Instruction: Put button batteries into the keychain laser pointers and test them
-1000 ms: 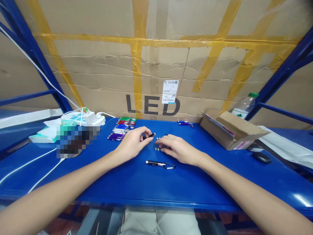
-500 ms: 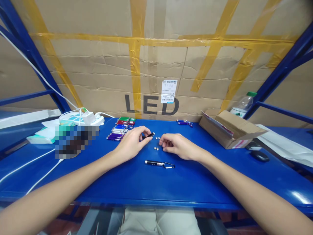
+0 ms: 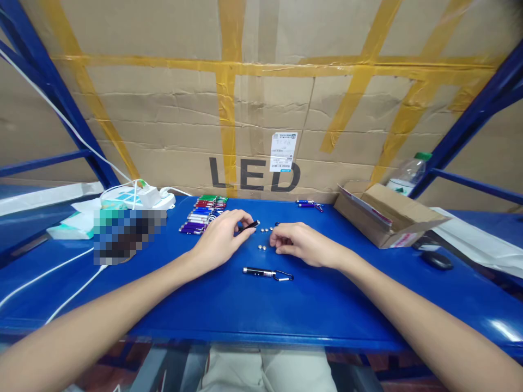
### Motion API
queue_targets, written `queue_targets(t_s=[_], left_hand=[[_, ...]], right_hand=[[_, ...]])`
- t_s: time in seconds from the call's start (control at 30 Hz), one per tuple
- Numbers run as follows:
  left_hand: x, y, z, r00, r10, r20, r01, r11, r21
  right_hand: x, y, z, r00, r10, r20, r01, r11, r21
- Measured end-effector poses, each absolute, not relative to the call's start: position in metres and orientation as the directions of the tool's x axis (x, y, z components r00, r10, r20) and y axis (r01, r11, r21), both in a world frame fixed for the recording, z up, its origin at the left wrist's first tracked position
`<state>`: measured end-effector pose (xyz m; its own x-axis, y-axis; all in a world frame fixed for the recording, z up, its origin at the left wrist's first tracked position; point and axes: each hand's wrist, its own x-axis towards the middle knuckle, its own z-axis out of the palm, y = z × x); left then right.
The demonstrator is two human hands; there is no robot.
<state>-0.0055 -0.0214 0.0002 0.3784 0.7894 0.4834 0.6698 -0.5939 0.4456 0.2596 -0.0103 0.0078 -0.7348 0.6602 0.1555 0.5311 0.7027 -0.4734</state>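
Observation:
My left hand [image 3: 224,234] is closed, thumb and fingers pinching a black penlight body [image 3: 253,225] whose end points right. Small silver button cells [image 3: 267,230] lie in a row just right of that tube, and a pair of button cells [image 3: 262,247] sits nearer me. Beside the row, my right hand [image 3: 300,243] rests low over the table with its fingers curled together; what they hold, if anything, is hidden. A dark end of something [image 3: 277,224] peeks out behind those fingers. Closer to me lies a black penlight [image 3: 258,271] with a carabiner clip.
Several coloured penlights [image 3: 204,212] lie in rows at the left, and blue ones [image 3: 307,204] at the back. An opened cardboard box [image 3: 384,215], a black mouse [image 3: 437,260] and a bottle [image 3: 409,173] stand right. A power strip [image 3: 157,202] with cables lies left.
My right hand has shifted slightly right, uncovering more of the button-cell row and a dark end behind the fingers. My left hand keeps its hold on the penlight body.

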Motion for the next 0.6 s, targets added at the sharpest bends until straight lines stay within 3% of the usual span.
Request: queue_targets(t_s=[0.33,0.6], left_hand=[[-0.005,-0.020,-0.002,0.383,0.793,0.474,0.669,-0.592,0.450],[-0.005,-0.019,-0.003,0.386,0.794,0.470,0.676,-0.590,0.441]], right_hand=[[0.250,-0.020,0.000,-0.736,0.616,0.280,0.501,0.775,-0.385],[0.247,-0.023,-0.001,-0.805,0.519,0.288,0.472,0.854,-0.221]])
